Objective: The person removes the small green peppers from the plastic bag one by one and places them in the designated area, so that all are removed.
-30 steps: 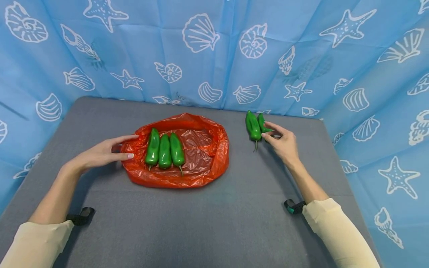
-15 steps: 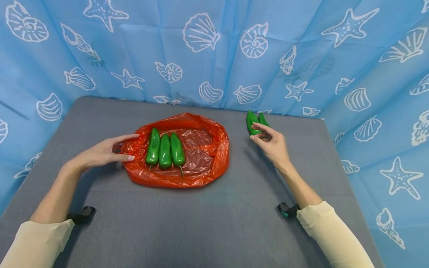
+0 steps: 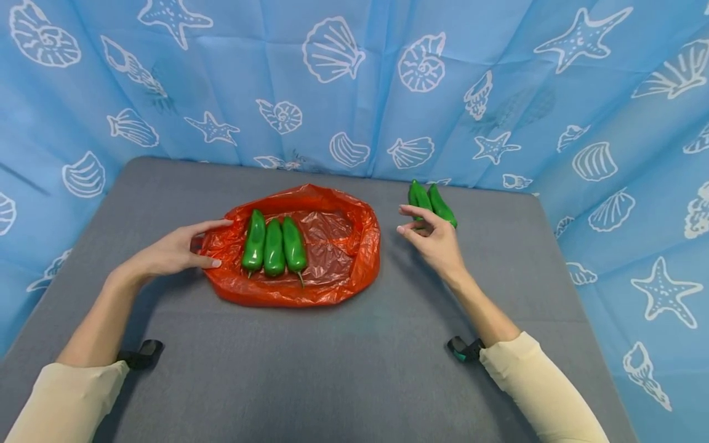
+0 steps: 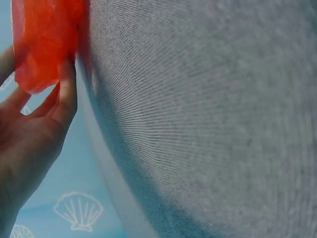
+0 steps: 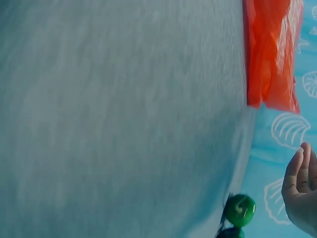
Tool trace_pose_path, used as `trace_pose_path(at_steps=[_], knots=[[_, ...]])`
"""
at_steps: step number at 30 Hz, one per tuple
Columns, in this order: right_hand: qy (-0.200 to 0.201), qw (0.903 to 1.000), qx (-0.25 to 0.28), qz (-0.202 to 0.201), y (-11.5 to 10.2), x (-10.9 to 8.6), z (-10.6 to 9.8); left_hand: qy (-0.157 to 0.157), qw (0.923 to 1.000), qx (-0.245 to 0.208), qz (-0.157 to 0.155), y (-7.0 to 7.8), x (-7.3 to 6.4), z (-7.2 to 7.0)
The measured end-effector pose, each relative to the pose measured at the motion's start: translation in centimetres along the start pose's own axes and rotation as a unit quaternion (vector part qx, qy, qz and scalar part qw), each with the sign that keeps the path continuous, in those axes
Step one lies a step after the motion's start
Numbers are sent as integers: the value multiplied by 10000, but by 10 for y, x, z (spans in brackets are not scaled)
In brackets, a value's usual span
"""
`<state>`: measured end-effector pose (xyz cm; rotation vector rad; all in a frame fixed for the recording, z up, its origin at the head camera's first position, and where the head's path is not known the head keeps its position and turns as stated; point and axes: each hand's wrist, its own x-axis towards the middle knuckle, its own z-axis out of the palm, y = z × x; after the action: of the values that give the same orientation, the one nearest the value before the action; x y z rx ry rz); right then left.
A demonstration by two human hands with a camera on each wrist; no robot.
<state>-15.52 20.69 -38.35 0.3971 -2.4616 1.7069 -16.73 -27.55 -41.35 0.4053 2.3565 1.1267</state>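
Note:
A red plastic bag (image 3: 362, 258) lies on the grey table with its mouth spread wide. Three green peppers (image 3: 274, 249) sit side by side in its left half. At the bag's left end, my left hand (image 3: 172, 249) holds the rim between thumb and fingers; the left wrist view shows the same hand (image 4: 39, 129) around the red plastic. Two more green peppers (image 3: 443, 206) lie at the back right, the left one partly hidden. Just in front of them is my right hand (image 3: 440, 246), fingers loosely bent and nothing between them.
The grey table (image 3: 310, 369) ends at a blue curtain (image 3: 388, 80) with white sea-shell prints along the back and right. A black wrist strap (image 3: 141, 355) shows on the left arm, and another strap (image 3: 465, 349) on the right.
My right hand has come away from the right-hand pepper at the back and moved left, past both loose peppers. The left hand and the bag have stayed in place.

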Motion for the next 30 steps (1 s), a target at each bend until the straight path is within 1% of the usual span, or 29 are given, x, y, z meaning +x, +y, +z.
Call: trace_pose_path(at_steps=[7, 15, 23, 25, 30], knots=[[-182, 9994, 285, -94, -2, -1, 19, 81, 10000, 2, -38, -1, 0, 2], [-369, 9977, 555, -102, -9, 0, 38, 251, 9997, 45, 10, 2, 0, 2], [-540, 9958, 739, -61, -16, 2, 54, 242, 9997, -12, -21, 3, 0, 2], [-589, 9953, 762, -68, -16, 2, 58, 238, 9997, -29, -27, 3, 0, 3], [-715, 9931, 929, 23, 0, 4, 70, 226, 9997, -27, -43, 4, 0, 4]])
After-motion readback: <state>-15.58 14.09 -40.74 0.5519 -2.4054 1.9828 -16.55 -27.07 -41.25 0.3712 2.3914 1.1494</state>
